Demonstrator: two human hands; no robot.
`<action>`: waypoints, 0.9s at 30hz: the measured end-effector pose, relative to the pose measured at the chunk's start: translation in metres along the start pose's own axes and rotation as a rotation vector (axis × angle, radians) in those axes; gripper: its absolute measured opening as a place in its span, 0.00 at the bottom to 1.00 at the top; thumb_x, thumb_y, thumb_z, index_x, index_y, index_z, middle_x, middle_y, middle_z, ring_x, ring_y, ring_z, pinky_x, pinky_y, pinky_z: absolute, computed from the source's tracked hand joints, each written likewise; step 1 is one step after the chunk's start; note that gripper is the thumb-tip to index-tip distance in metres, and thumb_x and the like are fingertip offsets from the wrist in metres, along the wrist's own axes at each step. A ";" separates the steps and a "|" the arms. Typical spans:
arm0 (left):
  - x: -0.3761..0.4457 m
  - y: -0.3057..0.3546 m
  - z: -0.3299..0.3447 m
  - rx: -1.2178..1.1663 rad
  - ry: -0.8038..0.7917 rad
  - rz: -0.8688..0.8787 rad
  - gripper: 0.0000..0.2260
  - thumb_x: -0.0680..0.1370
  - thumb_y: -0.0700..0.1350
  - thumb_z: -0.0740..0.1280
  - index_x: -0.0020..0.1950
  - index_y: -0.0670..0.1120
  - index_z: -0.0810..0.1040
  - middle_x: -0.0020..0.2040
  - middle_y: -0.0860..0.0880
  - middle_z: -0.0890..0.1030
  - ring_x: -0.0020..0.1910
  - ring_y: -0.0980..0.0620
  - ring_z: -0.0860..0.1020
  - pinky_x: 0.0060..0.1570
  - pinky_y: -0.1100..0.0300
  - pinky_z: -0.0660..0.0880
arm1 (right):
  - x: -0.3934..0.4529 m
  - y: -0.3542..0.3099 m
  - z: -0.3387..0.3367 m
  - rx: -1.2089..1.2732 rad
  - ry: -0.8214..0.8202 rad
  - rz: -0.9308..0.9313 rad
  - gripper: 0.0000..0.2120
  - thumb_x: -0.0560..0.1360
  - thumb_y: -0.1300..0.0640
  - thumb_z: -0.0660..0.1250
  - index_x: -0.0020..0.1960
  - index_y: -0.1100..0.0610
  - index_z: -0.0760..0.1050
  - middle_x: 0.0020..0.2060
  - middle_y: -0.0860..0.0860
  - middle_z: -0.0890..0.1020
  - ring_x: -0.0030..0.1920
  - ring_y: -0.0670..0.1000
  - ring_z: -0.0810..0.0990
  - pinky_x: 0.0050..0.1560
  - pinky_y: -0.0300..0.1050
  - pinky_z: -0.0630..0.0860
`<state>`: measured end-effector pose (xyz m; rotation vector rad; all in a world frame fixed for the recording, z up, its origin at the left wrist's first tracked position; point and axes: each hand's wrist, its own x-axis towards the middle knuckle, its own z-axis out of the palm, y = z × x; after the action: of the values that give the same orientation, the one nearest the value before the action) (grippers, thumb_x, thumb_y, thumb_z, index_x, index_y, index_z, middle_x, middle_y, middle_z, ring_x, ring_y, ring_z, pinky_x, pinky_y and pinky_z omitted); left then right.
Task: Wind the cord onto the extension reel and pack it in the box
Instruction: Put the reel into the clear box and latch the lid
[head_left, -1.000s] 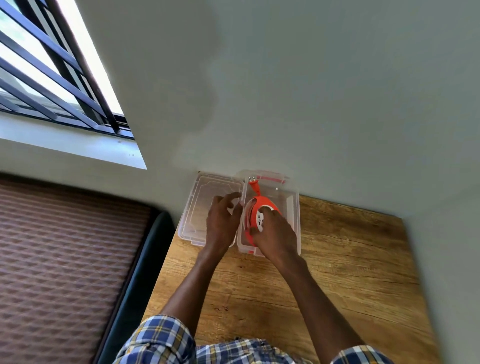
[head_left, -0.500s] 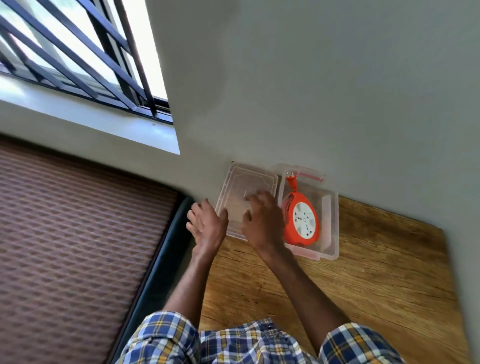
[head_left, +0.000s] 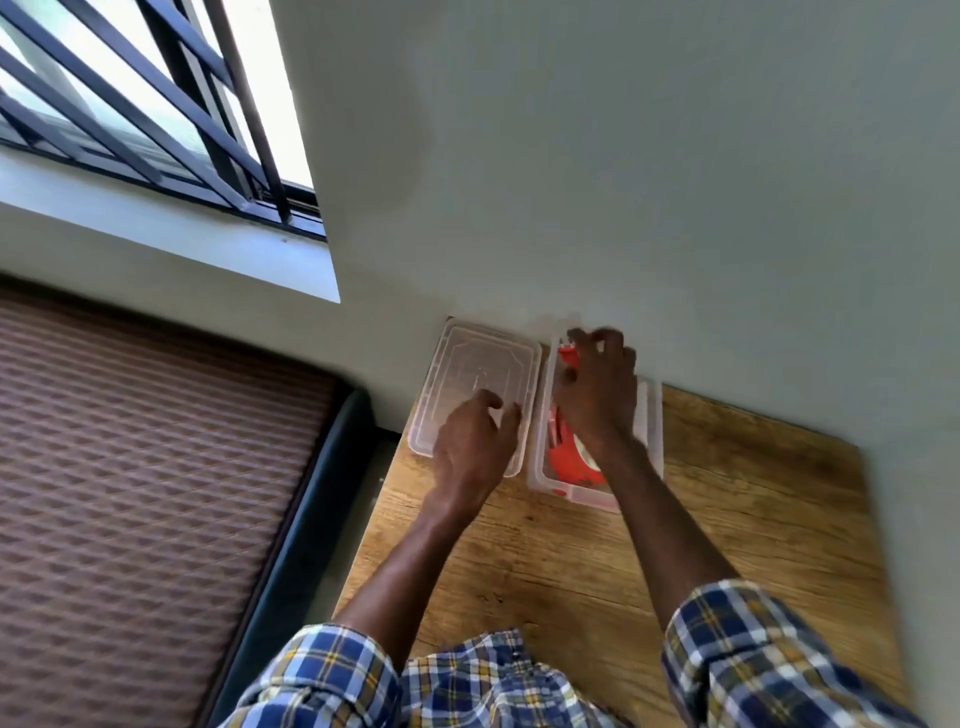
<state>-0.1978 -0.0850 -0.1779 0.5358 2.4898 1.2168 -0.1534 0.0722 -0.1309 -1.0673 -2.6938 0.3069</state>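
home room | barred window (head_left: 130, 104) | wooden table (head_left: 727, 519)

We see a wooden table (head_left: 727, 519) with visible grain, set against a pale wall (head_left: 623, 156). At upper left a window (head_left: 130, 93) with dark slanted bars lets in bright light above a white sill (head_left: 171, 239). Lower left, a brown patterned surface (head_left: 130, 493) lies within a dark border

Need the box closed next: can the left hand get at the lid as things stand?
Probably yes: the left hand already hovers over the clear lid, which lies flat beside the box with nothing on it.
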 end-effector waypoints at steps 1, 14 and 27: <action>-0.005 0.008 0.006 0.010 -0.051 0.007 0.23 0.82 0.66 0.63 0.63 0.50 0.80 0.45 0.54 0.86 0.42 0.57 0.84 0.38 0.58 0.78 | 0.013 0.010 -0.005 -0.065 -0.048 -0.007 0.24 0.79 0.52 0.66 0.75 0.51 0.71 0.73 0.56 0.69 0.70 0.62 0.70 0.60 0.58 0.76; -0.026 0.043 0.039 0.167 -0.052 0.047 0.16 0.87 0.55 0.61 0.46 0.53 0.84 0.34 0.59 0.78 0.30 0.63 0.73 0.29 0.65 0.63 | 0.032 0.105 -0.035 -0.011 -0.179 0.146 0.22 0.79 0.60 0.65 0.70 0.43 0.78 0.65 0.51 0.83 0.62 0.60 0.82 0.59 0.52 0.78; 0.002 0.122 0.118 0.331 -0.383 0.274 0.12 0.85 0.51 0.65 0.63 0.51 0.86 0.60 0.44 0.87 0.57 0.42 0.84 0.47 0.57 0.73 | -0.083 0.248 -0.091 0.161 -0.125 0.572 0.13 0.75 0.44 0.68 0.50 0.49 0.87 0.46 0.55 0.88 0.47 0.61 0.85 0.39 0.43 0.71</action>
<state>-0.1246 0.0659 -0.1501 1.1113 2.3377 0.6941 0.0914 0.2017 -0.1233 -1.7973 -2.3515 0.6913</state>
